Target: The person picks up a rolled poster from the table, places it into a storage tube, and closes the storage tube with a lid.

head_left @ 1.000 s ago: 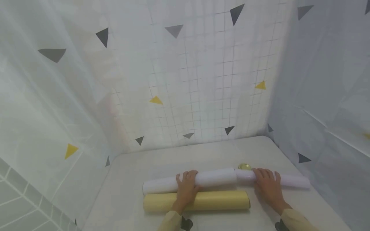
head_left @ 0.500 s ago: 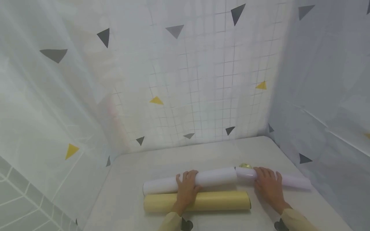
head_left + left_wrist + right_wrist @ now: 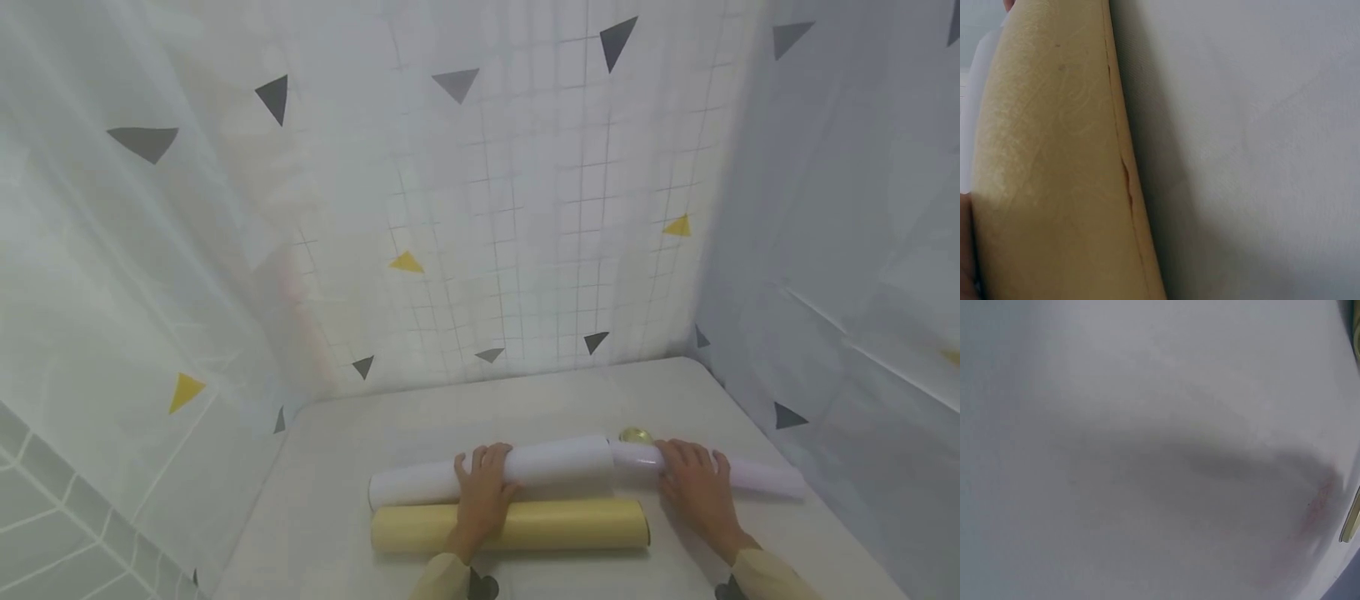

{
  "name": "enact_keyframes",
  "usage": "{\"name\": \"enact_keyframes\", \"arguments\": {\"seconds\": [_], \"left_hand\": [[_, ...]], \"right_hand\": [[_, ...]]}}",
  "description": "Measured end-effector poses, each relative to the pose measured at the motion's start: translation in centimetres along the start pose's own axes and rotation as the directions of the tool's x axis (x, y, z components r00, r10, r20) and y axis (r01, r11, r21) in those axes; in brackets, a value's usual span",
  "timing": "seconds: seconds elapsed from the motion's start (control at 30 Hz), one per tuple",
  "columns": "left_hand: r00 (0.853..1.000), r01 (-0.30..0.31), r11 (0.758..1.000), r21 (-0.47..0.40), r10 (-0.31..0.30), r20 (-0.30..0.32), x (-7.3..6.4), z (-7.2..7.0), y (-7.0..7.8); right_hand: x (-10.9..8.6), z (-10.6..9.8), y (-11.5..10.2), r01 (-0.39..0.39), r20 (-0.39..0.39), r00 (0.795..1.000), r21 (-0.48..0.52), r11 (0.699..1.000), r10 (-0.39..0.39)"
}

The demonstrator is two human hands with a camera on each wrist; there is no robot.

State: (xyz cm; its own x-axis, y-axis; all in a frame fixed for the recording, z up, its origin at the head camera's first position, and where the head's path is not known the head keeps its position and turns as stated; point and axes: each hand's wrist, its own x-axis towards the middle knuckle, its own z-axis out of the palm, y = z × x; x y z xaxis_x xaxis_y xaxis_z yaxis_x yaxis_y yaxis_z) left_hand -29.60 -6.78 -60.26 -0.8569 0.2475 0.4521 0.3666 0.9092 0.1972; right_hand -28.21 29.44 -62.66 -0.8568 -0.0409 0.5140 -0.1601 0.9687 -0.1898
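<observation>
A thick white roll lies across the white table. The left hand holds it, fingers bent over its top and thumb on the near side. At its right end it meets a thinner, glossy, pale lilac roll. The right hand grips this thinner roll with the fingers over its far side. Nearer the body lies a yellow roll, under the left wrist. In the left wrist view, the yellow roll shows a faint embossed pattern and a lengthwise edge. The right wrist view shows mostly white surface.
A small round gold-coloured thing sits just behind the thin roll, near the right fingertips. The white tabletop has rounded far corners. Pale curtains with grey and yellow triangles hang close behind and on both sides.
</observation>
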Motion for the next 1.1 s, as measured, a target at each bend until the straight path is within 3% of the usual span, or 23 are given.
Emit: {"name": "enact_keyframes", "arguments": {"seconds": [0.17,0.5,0.7,0.9,1.1], "left_hand": [[1.0,0.008,1.0,0.002,-0.008,0.012,0.0,0.0,0.0],[1.0,-0.009,1.0,0.024,0.009,-0.004,-0.1,0.2,0.1],[1.0,0.009,0.999,0.041,-0.009,0.002,-0.2,0.3,-0.1],[1.0,0.007,1.0,-0.015,-0.007,-0.006,-0.5,0.4,-0.2],[1.0,0.009,1.0,-0.022,-0.009,0.005,-0.6,0.7,-0.1]], "right_hand": [[-0.2,0.1,0.1,0.015,-0.03,0.999,0.001,1.0,-0.015],[0.2,0.3,-0.1,-0.026,-0.088,0.996,0.011,1.0,0.027],[-0.3,0.3,0.0,0.064,-0.139,0.989,0.038,0.997,-0.058],[-0.4,0.1,-0.8,0.093,-0.096,0.991,-0.005,0.996,-0.093],[-0.1,0.1,-1.5,0.136,-0.109,0.985,0.006,0.991,-0.135]]}}
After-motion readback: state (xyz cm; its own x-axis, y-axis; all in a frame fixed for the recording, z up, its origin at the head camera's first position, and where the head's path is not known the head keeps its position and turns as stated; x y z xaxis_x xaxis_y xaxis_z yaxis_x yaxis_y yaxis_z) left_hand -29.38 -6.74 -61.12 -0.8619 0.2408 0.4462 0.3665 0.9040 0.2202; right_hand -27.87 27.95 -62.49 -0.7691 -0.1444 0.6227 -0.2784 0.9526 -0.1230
